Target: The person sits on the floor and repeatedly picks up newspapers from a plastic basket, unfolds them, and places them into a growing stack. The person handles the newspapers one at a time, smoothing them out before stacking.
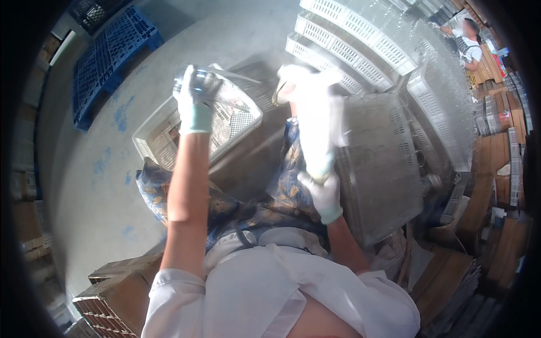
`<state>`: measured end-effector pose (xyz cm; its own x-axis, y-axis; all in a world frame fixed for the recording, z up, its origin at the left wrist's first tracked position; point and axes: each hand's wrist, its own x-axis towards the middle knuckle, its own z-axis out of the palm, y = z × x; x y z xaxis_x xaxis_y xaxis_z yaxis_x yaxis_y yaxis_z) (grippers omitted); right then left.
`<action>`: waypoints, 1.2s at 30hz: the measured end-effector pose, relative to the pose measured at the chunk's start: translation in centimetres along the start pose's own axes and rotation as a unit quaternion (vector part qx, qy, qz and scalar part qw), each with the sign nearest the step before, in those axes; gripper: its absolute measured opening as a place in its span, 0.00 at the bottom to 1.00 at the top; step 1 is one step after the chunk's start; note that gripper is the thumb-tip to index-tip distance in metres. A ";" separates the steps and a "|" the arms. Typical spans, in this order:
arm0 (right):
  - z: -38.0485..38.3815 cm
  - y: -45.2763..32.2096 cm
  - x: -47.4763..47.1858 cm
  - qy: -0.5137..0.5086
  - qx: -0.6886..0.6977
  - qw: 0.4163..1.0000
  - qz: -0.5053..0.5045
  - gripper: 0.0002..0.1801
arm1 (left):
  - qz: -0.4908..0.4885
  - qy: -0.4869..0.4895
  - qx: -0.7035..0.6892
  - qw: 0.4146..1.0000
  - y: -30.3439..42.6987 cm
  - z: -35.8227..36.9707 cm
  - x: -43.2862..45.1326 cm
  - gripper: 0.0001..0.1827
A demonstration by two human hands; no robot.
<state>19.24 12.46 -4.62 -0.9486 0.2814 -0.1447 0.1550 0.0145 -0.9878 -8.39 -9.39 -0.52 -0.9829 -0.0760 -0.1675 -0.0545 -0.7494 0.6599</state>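
My left hand [194,95], in a white glove with a mint cuff, grips a shiny, glass-like object [207,84], blurred by motion, over a white plastic basket [146,122]. Printed paper lies inside that basket. My right hand [324,196], gloved alike, closes around the lower end of a long white object [319,122]. Glare washes out this object, and its kind cannot be told. Beneath it are my knee and the blue floral cloth [291,169] over my legs. Right of my right hand stands a grey-white plastic crate [380,169].
Stacked white crates [355,29] stand ahead to the right, with rows of clear glassware [393,25] behind them. A blue plastic pallet [114,63] lies left. Divided cardboard boxes [114,300] are near my left side. Another person [467,46] works far right among cartons.
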 end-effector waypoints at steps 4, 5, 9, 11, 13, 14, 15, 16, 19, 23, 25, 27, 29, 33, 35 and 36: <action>3.9 -2.4 6.4 0.013 0.408 0.912 -0.036 0.22 | -0.108 -0.111 -0.062 0.986 -3.2 2.7 -6.2 0.09; 4.5 -2.7 7.8 0.021 0.478 0.877 -0.045 0.21 | -0.119 -0.090 -0.046 0.988 -3.1 3.3 -7.9 0.11; 3.2 -0.2 8.9 0.059 0.280 0.957 -0.040 0.19 | -0.054 -0.105 0.116 0.986 -3.9 -0.8 -9.3 0.16; 1.5 0.2 8.5 0.009 0.325 0.945 0.023 0.19 | -0.038 -0.130 0.221 0.966 -3.7 -1.0 -8.9 0.18; 0.2 -1.4 8.0 0.017 0.331 0.943 0.004 0.19 | -0.122 -0.146 0.246 0.950 -4.6 -0.3 -8.0 0.27; -0.9 -1.5 8.1 0.013 0.327 0.945 0.012 0.18 | -0.143 -0.153 0.251 0.945 -5.4 0.3 -7.5 0.29; -2.5 -1.5 8.1 0.020 0.319 0.948 0.014 0.17 | -0.170 -0.171 0.252 0.937 -6.7 1.3 -7.2 0.31; -4.5 -1.2 7.8 0.024 0.308 0.951 0.011 0.17 | -0.218 -0.164 0.204 0.940 -8.0 2.5 -7.1 0.33; -10.2 -6.2 6.0 0.147 0.253 0.954 0.064 0.19 | 0.033 -0.320 0.474 0.819 -16.3 -4.0 0.2 0.21; -24.6 -6.6 -2.1 0.440 0.045 0.893 -0.087 0.17 | 0.206 -0.245 0.723 0.612 -21.0 -13.2 15.8 0.39; -27.6 -7.8 -2.5 0.609 -0.009 0.784 -0.119 0.13 | 0.251 -0.170 0.808 0.505 -18.9 -19.8 21.5 0.45; -33.8 -4.0 -11.1 0.731 -0.112 0.668 -0.085 0.15 | 0.036 -0.115 0.955 0.271 -18.4 -12.8 17.4 0.46; -39.6 -1.5 -17.5 0.784 -0.254 0.562 -0.063 0.17 | 0.094 -0.109 0.942 0.303 -18.6 -15.3 17.6 0.41; -37.6 2.1 -14.3 0.741 -0.386 0.499 0.230 0.27 | 0.157 -0.105 0.923 0.334 -18.2 -22.5 20.0 0.27; -38.2 5.1 -15.6 0.694 -0.274 0.577 0.333 0.32 | -0.006 -0.094 0.892 0.442 -18.6 -20.8 19.3 0.23; -39.6 7.0 -14.3 0.671 -0.285 0.592 0.343 0.34 | 0.108 -0.101 0.876 0.459 -18.1 -24.0 20.2 0.25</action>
<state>44.86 46.52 -7.22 0.4063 0.9122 0.0536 0.8079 -0.3312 -0.4874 -23.01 -13.15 -33.45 -0.9854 0.1701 -0.0052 0.1633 0.9539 0.2518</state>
